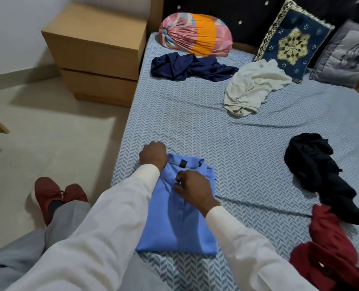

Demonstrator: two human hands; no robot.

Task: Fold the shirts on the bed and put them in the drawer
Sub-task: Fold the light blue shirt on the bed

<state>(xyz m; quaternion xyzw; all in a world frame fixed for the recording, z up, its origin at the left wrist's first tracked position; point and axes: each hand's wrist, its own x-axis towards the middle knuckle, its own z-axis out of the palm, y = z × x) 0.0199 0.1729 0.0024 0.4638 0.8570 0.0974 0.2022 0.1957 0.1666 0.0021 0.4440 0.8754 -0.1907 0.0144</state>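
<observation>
A home bedroom: bed [216, 127], pillows [294, 40] against the headboard [247, 13].

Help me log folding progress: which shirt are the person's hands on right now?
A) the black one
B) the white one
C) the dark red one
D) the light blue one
D: the left hand and the right hand are both on the light blue shirt at the near edge of the bed. The white shirt, black shirt and dark red shirt lie crumpled away from them.
</observation>
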